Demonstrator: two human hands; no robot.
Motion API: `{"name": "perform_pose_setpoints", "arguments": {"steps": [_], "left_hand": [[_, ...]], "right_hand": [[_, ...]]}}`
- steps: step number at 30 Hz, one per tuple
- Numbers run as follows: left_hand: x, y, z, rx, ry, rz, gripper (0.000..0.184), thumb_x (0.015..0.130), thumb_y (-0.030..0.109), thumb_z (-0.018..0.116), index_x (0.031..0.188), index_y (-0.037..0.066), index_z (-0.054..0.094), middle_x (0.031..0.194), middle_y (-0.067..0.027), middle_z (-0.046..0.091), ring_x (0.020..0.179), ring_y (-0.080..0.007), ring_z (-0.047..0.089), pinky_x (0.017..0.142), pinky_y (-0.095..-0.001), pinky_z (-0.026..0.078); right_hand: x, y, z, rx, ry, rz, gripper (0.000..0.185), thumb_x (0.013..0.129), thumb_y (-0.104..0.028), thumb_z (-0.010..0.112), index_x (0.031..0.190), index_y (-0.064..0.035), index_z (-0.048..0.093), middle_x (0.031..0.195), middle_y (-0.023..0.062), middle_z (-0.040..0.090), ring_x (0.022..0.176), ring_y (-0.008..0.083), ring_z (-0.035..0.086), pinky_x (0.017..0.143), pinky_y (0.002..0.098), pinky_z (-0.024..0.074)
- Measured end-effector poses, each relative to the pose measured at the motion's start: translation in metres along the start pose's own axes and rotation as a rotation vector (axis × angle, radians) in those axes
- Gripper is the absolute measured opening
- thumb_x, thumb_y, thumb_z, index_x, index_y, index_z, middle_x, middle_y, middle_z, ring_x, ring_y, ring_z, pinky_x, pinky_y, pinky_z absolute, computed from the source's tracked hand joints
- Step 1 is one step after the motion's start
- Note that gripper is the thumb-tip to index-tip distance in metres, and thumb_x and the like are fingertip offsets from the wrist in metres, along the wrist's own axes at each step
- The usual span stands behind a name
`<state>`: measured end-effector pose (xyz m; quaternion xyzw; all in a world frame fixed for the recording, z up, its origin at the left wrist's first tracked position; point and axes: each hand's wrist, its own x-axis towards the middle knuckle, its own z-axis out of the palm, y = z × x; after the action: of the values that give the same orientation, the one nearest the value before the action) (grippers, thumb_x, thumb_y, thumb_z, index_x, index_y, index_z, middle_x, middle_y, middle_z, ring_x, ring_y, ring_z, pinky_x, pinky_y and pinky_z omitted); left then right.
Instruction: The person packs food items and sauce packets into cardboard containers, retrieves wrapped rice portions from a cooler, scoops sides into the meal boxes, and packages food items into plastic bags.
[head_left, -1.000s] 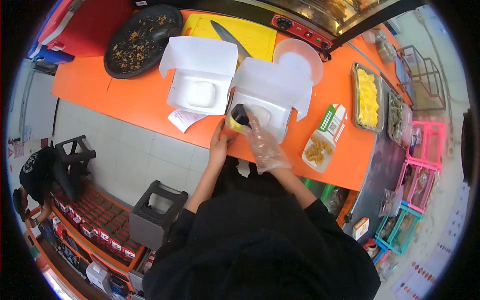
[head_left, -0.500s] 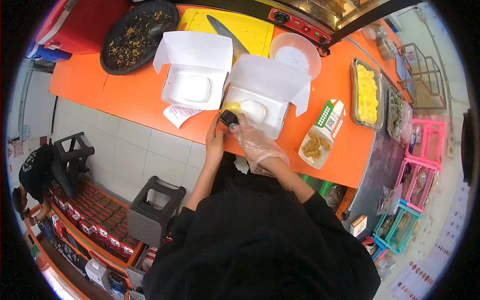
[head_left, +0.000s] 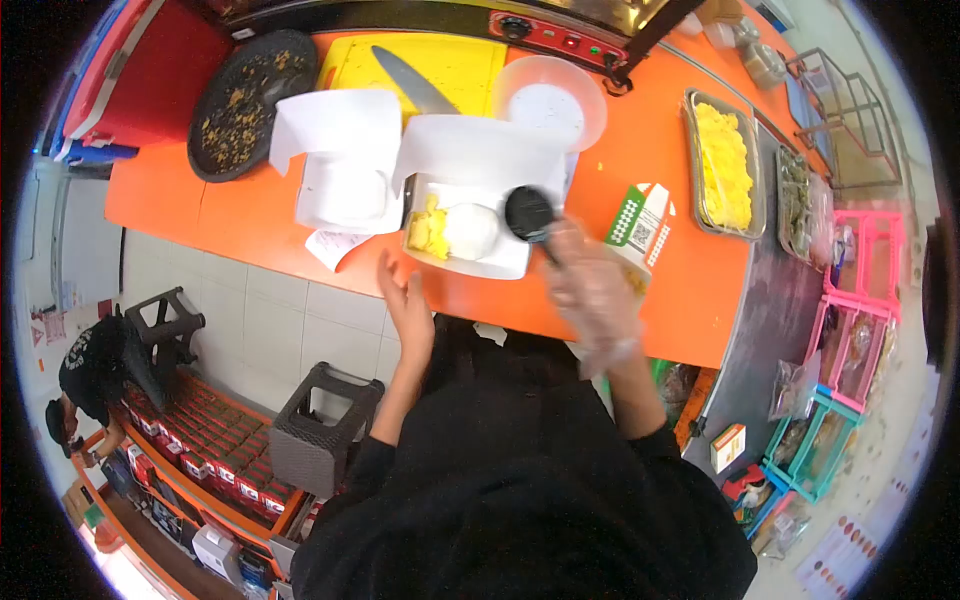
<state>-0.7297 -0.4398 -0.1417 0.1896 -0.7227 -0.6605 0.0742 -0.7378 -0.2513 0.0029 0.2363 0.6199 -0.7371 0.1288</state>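
Here, your gloved right hand [head_left: 592,288] clasps a black scoop [head_left: 528,212] at three o'clock of the white box [head_left: 480,145]; your left hand [head_left: 410,312], loosely spread, hovers at seven.

A floor of pale grey square tiles [head_left: 270,320] stretches along the left, beyond the long orange tabletop [head_left: 230,215]; one dark woven-textured plastic stool [head_left: 310,440] stands nearest me, a second dark plastic stool [head_left: 166,322] farther left; beside them runs a low orange-edged shelf unit [head_left: 215,507]; white glare [head_left: 122,575] burns at the near left; a whitish wall [head_left: 890,440] closes the right, printed sheets [head_left: 850,552] on its near end.
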Motion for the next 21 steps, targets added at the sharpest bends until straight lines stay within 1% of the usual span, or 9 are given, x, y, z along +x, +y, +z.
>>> {"name": "perform_pose_setpoints", "arguments": {"steps": [4,7,9,11,14,15,17,19,21], "left_hand": [[-0.039,0.068,0.052,0.15,0.005,0.391,0.038,0.086,0.007,0.045,0.122,-0.003,0.042,0.12,-0.017,0.047,0.112,-0.0294,0.044,0.091,-0.0381,0.035],[-0.057,0.093,0.118,0.013,-0.462,0.555,0.037,0.084,0.007,0.048,0.119,-0.004,0.044,0.119,-0.0172,0.047,0.111,-0.0307,0.044,0.089,-0.0377,0.037],[-0.069,0.106,0.175,-0.087,-0.766,0.443,0.034,0.084,0.007,0.049,0.116,-0.003,0.044,0.117,-0.0184,0.048,0.111,-0.0292,0.046,0.089,-0.0373,0.04],[-0.077,0.124,0.239,-0.133,-0.985,0.322,0.034,0.085,0.006,0.048,0.117,-0.004,0.044,0.115,-0.0192,0.048,0.112,-0.0287,0.046,0.09,-0.0372,0.04],[-0.085,0.095,0.336,-0.369,-1.036,0.001,0.035,0.086,0.001,0.043,0.121,-0.003,0.042,0.121,-0.0166,0.046,0.111,-0.0237,0.049,0.095,-0.0328,0.038],[-0.085,0.09,0.362,-0.277,-0.994,0.072,0.036,0.085,0.0,0.043,0.121,-0.003,0.041,0.12,-0.0187,0.045,0.112,-0.0267,0.047,0.096,-0.0349,0.038],[-0.083,0.079,0.407,-0.095,-0.904,0.211,0.039,0.083,0.0,0.044,0.121,-0.003,0.039,0.119,-0.0231,0.044,0.116,-0.0327,0.044,0.096,-0.0392,0.037],[-0.076,0.047,0.452,-0.107,-0.871,0.263,0.041,0.082,-0.002,0.043,0.122,-0.003,0.038,0.12,-0.0239,0.042,0.114,-0.0354,0.043,0.096,-0.0409,0.037],[-0.073,0.031,0.478,-0.077,-0.89,0.27,0.043,0.082,-0.002,0.043,0.125,-0.003,0.035,0.122,-0.0234,0.042,0.113,-0.0348,0.045,0.095,-0.0404,0.037]], "right_hand": [[-0.015,-0.046,-0.118,0.321,0.296,-0.18,0.021,0.09,-0.035,0.055,0.092,-0.0144,0.049,0.057,-0.0075,0.036,0.044,0.0011,0.032,0.038,0.0163,0.0232],[0.005,-0.055,-0.215,0.203,0.686,-0.355,0.022,0.091,-0.028,0.053,0.107,-0.0134,0.049,0.058,-0.0075,0.037,0.044,0.0025,0.033,0.039,0.0171,0.0249],[0.026,-0.031,-0.294,-0.074,0.885,-0.429,0.035,0.091,-0.022,0.052,0.124,-0.0153,0.043,0.059,-0.0075,0.04,0.045,0.0033,0.036,0.039,0.0183,0.0282],[0.041,-0.029,-0.321,-0.3,0.89,-0.395,0.033,0.09,-0.022,0.052,0.121,-0.0138,0.047,0.06,-0.0075,0.042,0.045,0.0027,0.037,0.038,0.0189,0.0301],[0.068,-0.019,-0.346,-0.665,0.749,-0.425,0.033,0.091,-0.026,0.048,0.12,-0.0103,0.048,0.065,-0.0028,0.052,0.056,0.0112,0.051,0.049,0.0284,0.0426],[0.081,-0.006,-0.362,-1.315,0.778,-0.679,0.036,0.087,-0.023,0.052,0.119,-0.0083,0.048,0.072,0.0054,0.055,0.064,0.0185,0.055,0.055,0.0328,0.0448],[0.093,-0.005,-0.369,-1.77,0.736,-0.733,0.042,0.082,-0.018,0.056,0.121,-0.007,0.046,0.079,0.014,0.059,0.072,0.0269,0.06,0.062,0.0377,0.0478],[0.079,-0.039,-0.333,-1.35,0.695,-0.38,0.049,0.079,-0.014,0.055,0.127,-0.0086,0.043,0.078,0.0148,0.061,0.072,0.0294,0.061,0.062,0.0386,0.0493],[0.091,-0.043,-0.346,-1.38,0.603,-0.304,0.054,0.08,-0.012,0.055,0.131,-0.0105,0.038,0.077,0.0139,0.062,0.072,0.0295,0.062,0.06,0.039,0.0492]]}}
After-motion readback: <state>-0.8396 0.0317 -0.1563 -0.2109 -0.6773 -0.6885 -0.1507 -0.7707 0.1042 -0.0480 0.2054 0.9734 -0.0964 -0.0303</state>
